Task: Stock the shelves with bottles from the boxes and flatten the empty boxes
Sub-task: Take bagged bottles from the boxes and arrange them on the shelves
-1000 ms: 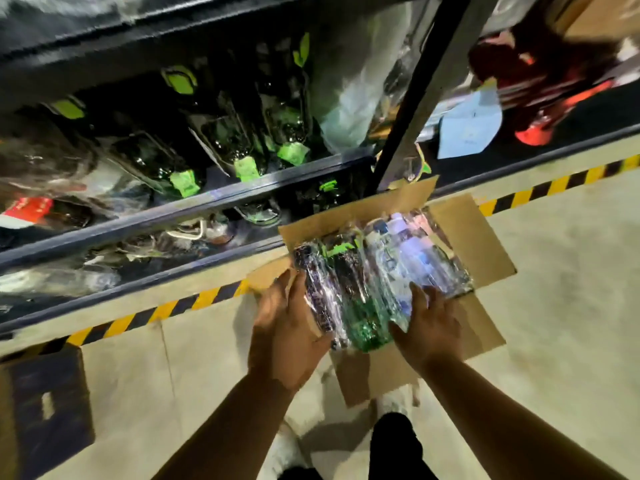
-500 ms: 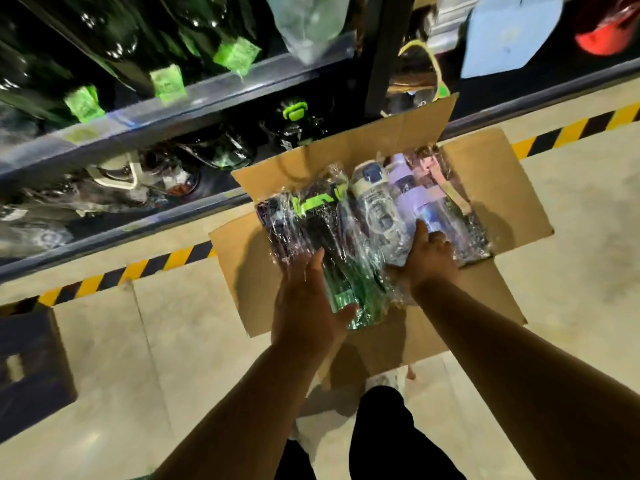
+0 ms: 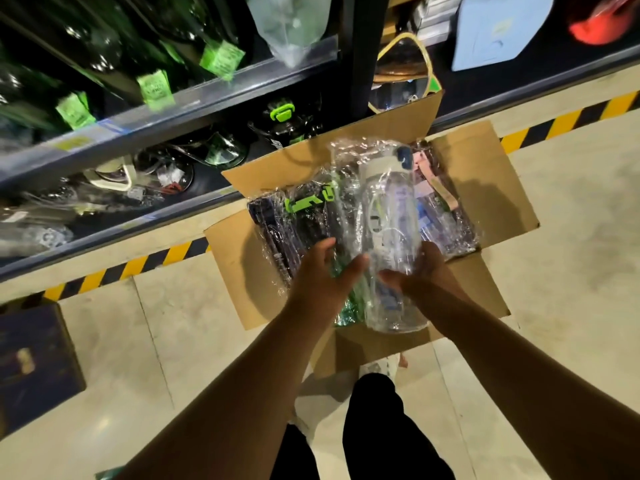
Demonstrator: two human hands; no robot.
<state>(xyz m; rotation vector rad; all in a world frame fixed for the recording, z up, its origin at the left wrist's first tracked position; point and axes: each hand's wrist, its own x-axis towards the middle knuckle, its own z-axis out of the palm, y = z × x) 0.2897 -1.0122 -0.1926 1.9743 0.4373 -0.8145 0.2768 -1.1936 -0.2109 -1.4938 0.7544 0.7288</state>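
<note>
From where I look down, light comes from overhead and lands hard on the pale floor (image 3: 571,271), leaving 1 soft glare patch at lower left. The shelves (image 3: 173,109) sit dim, their depths nearly black. Dark shadows lie over the flaps of the box (image 3: 242,258). Plastic wrap round the bottle (image 3: 388,220) glints white and muddles its detail. The green tags (image 3: 154,86) look smeared. My wide lens bows the striped tape (image 3: 138,265) and the shelf edge.

The pale floor (image 3: 554,289) bears an open cardboard box (image 3: 485,188) beside striped tape (image 3: 138,265).
</note>
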